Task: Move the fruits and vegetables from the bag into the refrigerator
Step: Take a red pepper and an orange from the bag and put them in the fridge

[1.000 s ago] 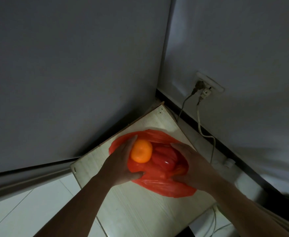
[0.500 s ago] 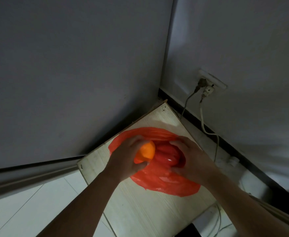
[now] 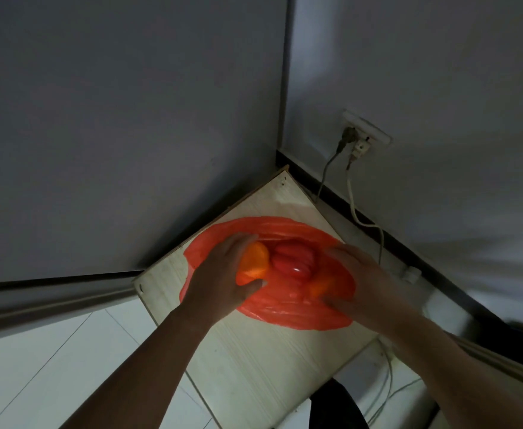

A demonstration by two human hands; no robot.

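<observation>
**A:** Entry one: what has changed?

**B:** Left hand (image 3: pixel 220 281). A second ago its palm lay open against the orange (image 3: pixel 253 264). Now the fingers curl over the top with the thumb underneath, a full grip. The orange sits at 9 o'clock in the mouth of the bag (image 3: pixel 288 317) and is not yet lifted clear.

**A:** Entry two: the other hand?

**B:** Right hand (image 3: pixel 361 281). It keeps to the bag's 3 o'clock rim, fingers spread wide and fairly straight on the plastic. It seems to hold nothing, only to steady the bag.

**A:** What does that mean for the task?

**B:** The pick looks secured; the lift and the carry to the fridge are outstanding. Stock left in the bag: a red fruit (image 3: pixel 294 261) at centre and a second orange (image 3: pixel 319 287) at 4 o'clock, dim through the plastic.

**A:** Surface and room?

**B:**
- Board (image 3: pixel 254 366): pale wood, with the bag on its far half.
- Grey panel (image 3: pixel 114 134): from 9 to 12 o'clock, probably the fridge. No open door shows.
- Wall: from 1 to 3 o'clock.
- Socket (image 3: pixel 366 133): at 2 o'clock, with cables (image 3: pixel 354 209) trailing down.
- Floor (image 3: pixel 52 366): white tile, at 7 o'clock.
- Light: dim.
</observation>
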